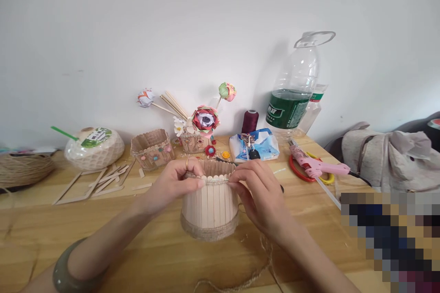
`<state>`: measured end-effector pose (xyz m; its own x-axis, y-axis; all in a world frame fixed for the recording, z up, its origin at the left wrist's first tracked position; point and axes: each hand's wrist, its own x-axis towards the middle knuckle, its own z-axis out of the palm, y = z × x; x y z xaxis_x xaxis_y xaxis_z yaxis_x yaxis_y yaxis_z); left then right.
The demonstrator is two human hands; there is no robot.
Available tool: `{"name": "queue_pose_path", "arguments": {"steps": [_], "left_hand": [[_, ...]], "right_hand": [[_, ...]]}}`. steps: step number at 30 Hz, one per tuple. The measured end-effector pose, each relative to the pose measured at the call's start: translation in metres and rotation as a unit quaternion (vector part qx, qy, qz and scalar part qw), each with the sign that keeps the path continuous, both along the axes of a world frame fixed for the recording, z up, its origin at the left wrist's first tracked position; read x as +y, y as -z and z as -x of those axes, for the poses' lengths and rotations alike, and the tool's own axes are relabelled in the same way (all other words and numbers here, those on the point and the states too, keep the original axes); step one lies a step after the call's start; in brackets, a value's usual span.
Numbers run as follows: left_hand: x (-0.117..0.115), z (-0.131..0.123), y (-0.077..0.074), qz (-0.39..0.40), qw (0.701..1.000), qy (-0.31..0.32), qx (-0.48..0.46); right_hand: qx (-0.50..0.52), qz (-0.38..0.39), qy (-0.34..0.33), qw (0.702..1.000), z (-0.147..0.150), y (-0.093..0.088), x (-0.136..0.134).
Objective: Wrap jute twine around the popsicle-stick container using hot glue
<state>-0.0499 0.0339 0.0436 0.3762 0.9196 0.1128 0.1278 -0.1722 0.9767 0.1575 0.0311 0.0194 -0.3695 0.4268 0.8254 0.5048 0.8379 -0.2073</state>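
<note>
A round basket of upright wooden craft sticks [213,206] stands on the table in front of me, with twine [209,231] wound around its base. Along its upper edge runs a thin pale trim [218,181], whose material I cannot make out. My left hand [182,178] pinches the left side of the rim between thumb and fingers. On the right side, my right hand [257,187] has its fingertips closed at the rim and trim. A loose strand of twine [254,274] trails over the table below the right hand.
Behind the basket are a small stick box [151,149], paper flowers [205,120], a thread spool [250,122] and a tissue pack [268,144]. Loose sticks [103,181] and a twine ball [25,169] lie left. A pink glue gun [319,165] and large bottle [288,105] stand right.
</note>
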Motion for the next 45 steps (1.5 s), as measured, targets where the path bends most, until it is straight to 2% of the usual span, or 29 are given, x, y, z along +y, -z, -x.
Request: {"name": "queue_pose_path", "arguments": {"steps": [11,15,20,22,26,29,32,37,45], "left_hand": [[0.002,0.009,-0.007,-0.036,0.997,0.063,0.039],[-0.002,0.006,-0.015,-0.045,0.990,0.042,0.124],[-0.003,0.000,-0.017,-0.039,0.992,0.004,0.121],[-0.002,-0.002,-0.014,-0.035,0.994,-0.016,0.103],[-0.004,-0.005,-0.013,-0.043,0.994,-0.034,0.090],[-0.008,-0.007,-0.015,-0.056,0.991,-0.037,0.114],[-0.013,-0.010,-0.018,-0.060,0.990,-0.037,0.125],[-0.018,-0.012,-0.025,-0.079,0.987,0.018,0.136],[-0.024,-0.011,-0.033,-0.064,0.985,0.050,0.153]], "right_hand": [[-0.012,-0.047,0.022,0.999,-0.006,-0.001,0.002],[-0.003,-0.064,0.037,0.997,-0.008,-0.001,0.003],[0.018,-0.112,0.063,0.992,-0.009,-0.004,-0.002],[0.010,-0.113,0.026,0.993,-0.007,-0.006,-0.007],[-0.063,-0.063,-0.097,0.991,0.001,-0.008,-0.020],[-0.093,-0.043,-0.142,0.985,0.007,-0.010,-0.027],[-0.101,-0.043,-0.162,0.981,0.012,-0.011,-0.031],[-0.113,-0.028,-0.167,0.979,0.015,-0.010,-0.035],[-0.115,-0.018,-0.187,0.975,0.020,-0.008,-0.039]]}}
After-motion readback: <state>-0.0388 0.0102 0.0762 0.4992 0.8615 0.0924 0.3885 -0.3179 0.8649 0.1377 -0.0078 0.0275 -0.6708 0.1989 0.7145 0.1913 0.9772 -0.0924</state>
